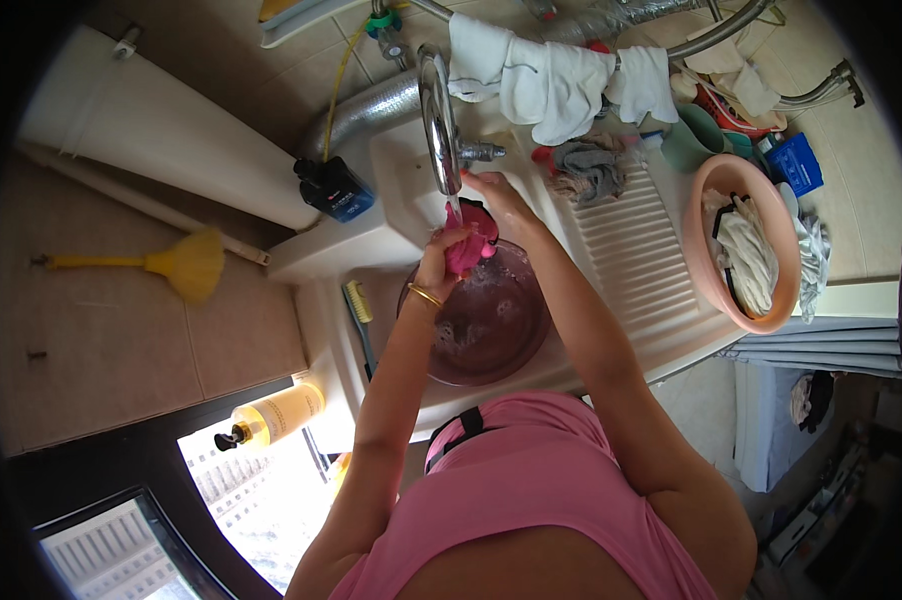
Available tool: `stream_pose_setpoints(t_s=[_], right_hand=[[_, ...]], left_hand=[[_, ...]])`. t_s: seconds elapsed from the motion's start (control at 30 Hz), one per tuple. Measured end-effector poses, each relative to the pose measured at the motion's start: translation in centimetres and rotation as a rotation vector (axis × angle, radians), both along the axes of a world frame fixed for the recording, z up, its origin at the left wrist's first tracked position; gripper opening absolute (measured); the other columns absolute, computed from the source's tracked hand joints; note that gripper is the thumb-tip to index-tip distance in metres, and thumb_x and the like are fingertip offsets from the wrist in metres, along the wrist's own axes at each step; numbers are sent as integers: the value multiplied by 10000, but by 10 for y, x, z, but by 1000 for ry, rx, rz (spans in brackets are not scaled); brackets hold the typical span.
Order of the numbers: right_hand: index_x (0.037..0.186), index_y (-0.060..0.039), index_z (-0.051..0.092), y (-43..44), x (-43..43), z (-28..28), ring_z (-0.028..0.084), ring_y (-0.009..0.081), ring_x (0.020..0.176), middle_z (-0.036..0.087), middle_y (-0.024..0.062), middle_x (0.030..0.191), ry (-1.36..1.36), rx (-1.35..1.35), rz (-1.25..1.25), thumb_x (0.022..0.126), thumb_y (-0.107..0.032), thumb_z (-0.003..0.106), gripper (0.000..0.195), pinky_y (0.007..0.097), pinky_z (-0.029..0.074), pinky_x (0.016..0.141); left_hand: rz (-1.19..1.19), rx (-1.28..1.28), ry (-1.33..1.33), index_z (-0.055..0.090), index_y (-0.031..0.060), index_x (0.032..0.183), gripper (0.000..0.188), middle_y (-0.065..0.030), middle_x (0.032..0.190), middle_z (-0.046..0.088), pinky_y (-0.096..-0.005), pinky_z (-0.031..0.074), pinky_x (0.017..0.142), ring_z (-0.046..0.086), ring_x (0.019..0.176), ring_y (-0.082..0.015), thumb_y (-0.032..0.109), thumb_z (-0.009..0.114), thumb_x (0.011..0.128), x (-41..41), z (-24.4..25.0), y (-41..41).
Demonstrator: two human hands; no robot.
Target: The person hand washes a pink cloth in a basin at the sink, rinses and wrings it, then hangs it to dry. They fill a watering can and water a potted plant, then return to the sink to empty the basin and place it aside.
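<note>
A wet bright-pink cloth is in my left hand, under the running stream of the chrome faucet. My right hand is just right of the spout, its fingers stretched toward it below the chrome tap valve. Nothing shows in this hand; whether its fingertips touch the faucet is unclear. Beneath both hands, a dark translucent basin with sudsy water sits in the white laundry sink.
A scrub brush lies left in the sink, near a dark bottle on the ledge. Grey and brown wet cloths rest above the ridged washboard. A peach basin holds white laundry. White cloths hang behind the faucet.
</note>
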State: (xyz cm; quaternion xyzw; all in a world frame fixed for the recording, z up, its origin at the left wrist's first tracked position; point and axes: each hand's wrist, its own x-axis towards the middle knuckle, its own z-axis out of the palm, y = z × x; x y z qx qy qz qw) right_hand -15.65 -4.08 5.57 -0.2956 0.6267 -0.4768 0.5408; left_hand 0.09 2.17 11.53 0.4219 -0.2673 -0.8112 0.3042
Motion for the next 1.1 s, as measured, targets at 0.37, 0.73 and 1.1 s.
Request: stream_pose_setpoints(t_s=[0.37,0.73,1.1], right_hand=[[1170,29,539,6,-22,37,595,336,1021,622,213,1057,556,0,-202,760,-456,662,647,390,456,885],[1205,-130,543,60,14,32,586,268,1027,619,119,1094,-1209,-169,79,837,-431,646,487,474,450,924],[1303,-100,479,61,21,47,566,228,1082,586,77,1167,-1033,-177,339,848,-402,645,571,397,449,953]], left_hand=[[155,301,825,457,40,1273,446,-141,1156,566,-289,468,637,550,833,-202,227,551,879,-1,-23,-4],[-27,-859,-455,430,14,1300,611,-119,1232,540,-318,438,965,550,1110,-228,-64,620,724,8,-6,12],[49,-737,-1000,127,6,1355,1016,-153,1272,437,-312,477,911,514,1133,-233,9,802,595,13,-17,15]])
